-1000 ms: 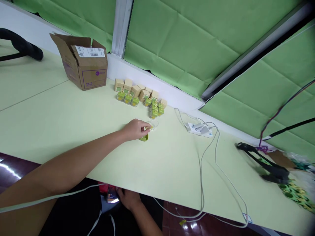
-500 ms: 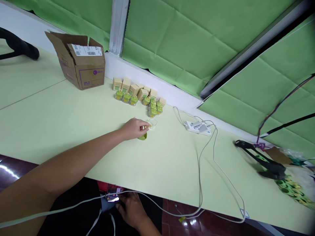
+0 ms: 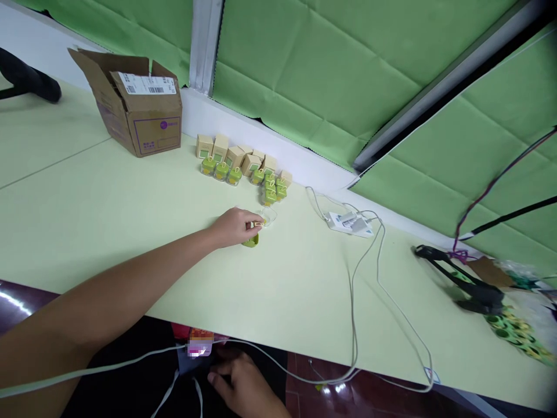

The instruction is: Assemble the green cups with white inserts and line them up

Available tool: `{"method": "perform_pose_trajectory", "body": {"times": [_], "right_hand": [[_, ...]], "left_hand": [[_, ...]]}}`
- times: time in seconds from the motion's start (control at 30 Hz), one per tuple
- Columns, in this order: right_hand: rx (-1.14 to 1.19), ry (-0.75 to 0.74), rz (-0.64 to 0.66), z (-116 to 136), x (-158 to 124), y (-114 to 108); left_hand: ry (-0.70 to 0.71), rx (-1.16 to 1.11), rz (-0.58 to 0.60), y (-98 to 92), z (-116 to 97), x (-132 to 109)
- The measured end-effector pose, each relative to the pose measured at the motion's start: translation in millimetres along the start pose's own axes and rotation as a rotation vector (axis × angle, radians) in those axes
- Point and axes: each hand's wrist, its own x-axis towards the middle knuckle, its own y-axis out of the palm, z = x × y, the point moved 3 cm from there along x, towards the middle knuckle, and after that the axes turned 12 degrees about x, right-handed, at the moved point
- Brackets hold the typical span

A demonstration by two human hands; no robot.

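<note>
My left hand (image 3: 236, 226) reaches out over the pale green table (image 3: 130, 232). Its fingers are pinched on a small yellow piece (image 3: 260, 223) at the edge of a clear plastic shell (image 3: 268, 216). A green cap-like piece (image 3: 251, 241) lies on the table right under the fingers. Behind them stands a cluster of small green-and-clear bottles (image 3: 270, 191) and little tan boxes (image 3: 221, 148) by the wall. My right hand (image 3: 243, 386) is below the table's front edge, fingers spread next to a phone-like object (image 3: 199, 349).
An open cardboard box (image 3: 139, 113) stands at the back left. A white power strip (image 3: 350, 223) with white cables (image 3: 354, 302) trails over the table's front edge. A black clamp-like tool (image 3: 461, 281) and green patterned material (image 3: 517, 337) lie at the right.
My left hand stays pinched at the same spot. My right hand has drifted down and to the right below the table, away from the phone-like object. The view has shifted slightly.
</note>
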Motion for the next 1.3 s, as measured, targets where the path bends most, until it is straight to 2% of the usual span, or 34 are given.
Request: {"method": "perform_pose_trajectory", "body": {"times": [0.07, 0.13, 0.23, 0.27, 0.33, 0.43, 0.5, 0.57, 0.7, 0.87, 0.97, 1.13, 1.2, 1.3], "right_hand": [[0.074, -0.088, 0.077, 38.8, -12.9, -23.0], [0.09, -0.201, 0.032, 81.7, -21.2, -58.2], [0.065, -0.413, -0.264, 135.5, -13.6, -125.8], [0.042, -0.441, -0.412, 145.9, -4.1, -148.9], [-0.015, -0.446, -0.606, 154.8, 26.1, -186.8], [-0.06, -0.43, -0.797, 142.8, 82.8, -219.8], [-0.005, -0.414, -0.872, 123.9, 113.3, -225.7], [0.033, -0.414, -0.879, 105.9, 131.1, -222.5], [0.309, -0.424, -0.833, 86.3, 138.6, -215.4], [0.569, -0.409, -0.744, 85.2, 142.8, -219.0], [0.656, -0.44, -0.827, 83.7, 143.0, -226.0], [0.824, -0.481, -0.925, 82.4, 137.5, -240.8], [0.83, -0.545, -0.978, 87.2, 126.7, -250.4], [0.756, -0.737, -1.005, 101.2, 98.5, -268.0]], "left_hand": [[-0.002, -0.012, -0.001, 0.2, 0.1, 0.2], [-0.005, -0.025, -0.006, -0.1, 0.5, 0.4], [0.005, -0.04, -0.033, -2.0, 0.4, 0.8], [0.01, -0.046, -0.05, -3.2, 0.1, 1.1], [0.012, -0.061, -0.088, -5.9, -0.4, 1.8], [-0.003, -0.085, -0.138, -9.6, -0.7, 3.3], [-0.009, -0.09, -0.155, -10.7, -0.8, 4.0], [-0.005, -0.079, -0.154, -10.8, -1.1, 4.2], [0.033, -0.051, -0.116, -9.6, -4.1, 2.4], [0.06, -0.017, -0.088, -10.4, -8.6, -0.8], [0.081, 0.012, 0.017, -11.1, -11.2, -1.9], [0.142, 0.087, 0.3, -4.4, -10.2, -3.6], [0.137, 0.112, 0.351, -0.6, -6.9, -3.4], [0.121, 0.123, 0.363, 2.9, -2.7, -1.9]]}}
